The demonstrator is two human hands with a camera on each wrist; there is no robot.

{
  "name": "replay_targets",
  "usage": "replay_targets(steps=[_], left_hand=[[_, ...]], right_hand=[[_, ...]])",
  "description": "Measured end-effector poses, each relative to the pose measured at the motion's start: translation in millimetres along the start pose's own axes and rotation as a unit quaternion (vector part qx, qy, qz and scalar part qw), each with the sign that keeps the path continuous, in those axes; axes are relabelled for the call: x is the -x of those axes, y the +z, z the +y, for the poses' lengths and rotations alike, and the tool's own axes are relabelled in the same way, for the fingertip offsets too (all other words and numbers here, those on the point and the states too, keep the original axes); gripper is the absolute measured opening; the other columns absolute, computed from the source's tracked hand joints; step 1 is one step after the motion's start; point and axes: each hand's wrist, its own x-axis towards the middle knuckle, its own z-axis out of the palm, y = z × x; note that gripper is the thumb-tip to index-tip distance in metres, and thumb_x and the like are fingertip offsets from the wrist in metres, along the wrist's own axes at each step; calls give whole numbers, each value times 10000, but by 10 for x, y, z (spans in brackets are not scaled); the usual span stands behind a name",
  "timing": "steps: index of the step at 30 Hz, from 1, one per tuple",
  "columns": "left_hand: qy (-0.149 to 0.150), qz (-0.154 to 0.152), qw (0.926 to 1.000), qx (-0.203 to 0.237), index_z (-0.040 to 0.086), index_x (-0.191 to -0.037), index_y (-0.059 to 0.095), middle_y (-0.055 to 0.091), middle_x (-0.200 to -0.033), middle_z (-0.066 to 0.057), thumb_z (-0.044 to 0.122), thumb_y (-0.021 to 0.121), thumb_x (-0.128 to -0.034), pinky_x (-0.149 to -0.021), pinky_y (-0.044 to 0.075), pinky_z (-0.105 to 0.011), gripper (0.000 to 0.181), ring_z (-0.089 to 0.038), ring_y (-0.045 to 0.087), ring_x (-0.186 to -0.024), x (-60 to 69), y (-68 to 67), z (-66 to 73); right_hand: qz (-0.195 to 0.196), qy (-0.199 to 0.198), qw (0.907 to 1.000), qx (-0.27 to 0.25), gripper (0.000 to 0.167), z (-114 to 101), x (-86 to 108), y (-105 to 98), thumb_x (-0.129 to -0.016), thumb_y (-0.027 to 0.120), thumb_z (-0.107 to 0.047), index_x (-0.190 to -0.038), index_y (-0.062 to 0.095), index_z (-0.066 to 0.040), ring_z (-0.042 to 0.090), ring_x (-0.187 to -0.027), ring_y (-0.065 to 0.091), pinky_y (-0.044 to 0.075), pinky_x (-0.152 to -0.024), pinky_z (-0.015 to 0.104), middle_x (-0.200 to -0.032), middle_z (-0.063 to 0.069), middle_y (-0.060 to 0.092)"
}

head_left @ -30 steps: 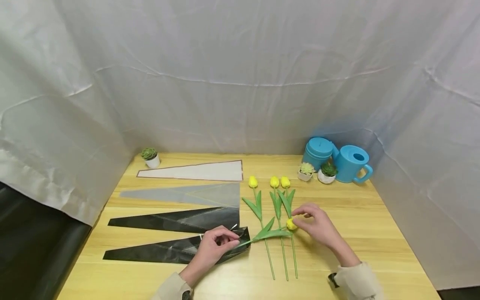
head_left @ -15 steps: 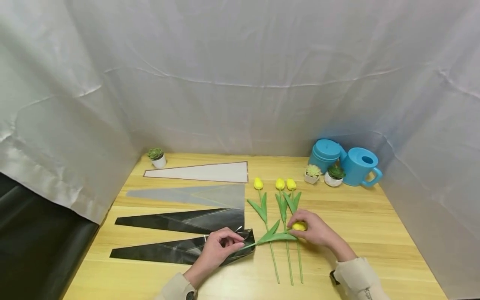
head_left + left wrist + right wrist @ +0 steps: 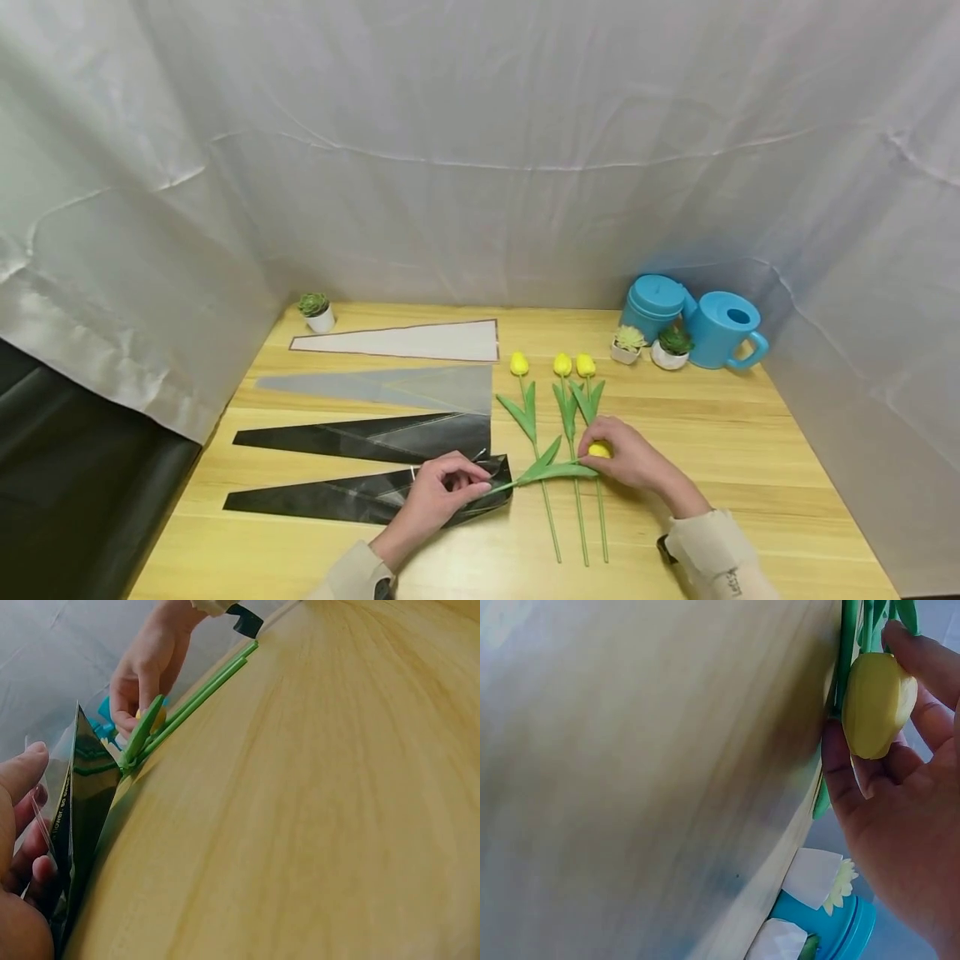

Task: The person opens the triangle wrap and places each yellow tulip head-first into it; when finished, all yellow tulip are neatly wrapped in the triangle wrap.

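Observation:
My left hand (image 3: 442, 492) grips the open end of a black flower sleeve (image 3: 315, 497) with a clear film front; its thumb lies on the film (image 3: 56, 769) in the left wrist view. The stem of a yellow tulip runs into that opening, its lower part hidden. At the other end my right hand (image 3: 626, 454) pinches this tulip just below its yellow head (image 3: 877, 705), which sits within the fingers. The tulip's leaves (image 3: 551, 468) lie between the hands, across the stems of three more tulips (image 3: 562, 408).
Behind the held sleeve lie another black sleeve (image 3: 360, 437), a grey one (image 3: 375, 387) and a white one (image 3: 405, 341). Small potted succulents (image 3: 626, 344), a blue lidded canister (image 3: 654, 308) and a blue watering can (image 3: 723, 329) stand at back right. Another succulent (image 3: 317, 312) stands back left.
My right hand has slid left from the tulip's head to the stem just under it. The left hand keeps its hold on the sleeve. The head view has shifted a little.

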Motion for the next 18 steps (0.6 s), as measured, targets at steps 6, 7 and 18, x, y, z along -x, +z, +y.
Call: replay_targets(steps=[6,7,18], left_hand=[[26,29,10000,47,91,-1032,804,663,-846,-33,201,805,-921,-589,483,-236,156,-78,537,-654,2,17,18],[49,26,10000,52,85,-1035,802,662,-846,-39,199,803,-923,-588,482,-236,160,-77,534,-654,5,20,22],[94,65,9998,-177,183,-1014,811,670,-852,-30,250,808,-918,-588,488,-235,117,-87,538,-652,16,15,109]], right_hand=[[-11,-54,10000,54,103,-21,25,-3,-962,758,-199,-909,691,-256,148,-1024,597,510,-949,465,-966,-132,628],[-3,-33,10000,43,105,-27,32,-4,-968,752,-201,-912,684,-259,141,-1023,599,515,-947,455,-968,-132,622],[348,45,9991,-253,159,-211,81,-91,-970,738,-143,-900,659,-262,208,-957,617,524,-871,370,-969,-101,580]])
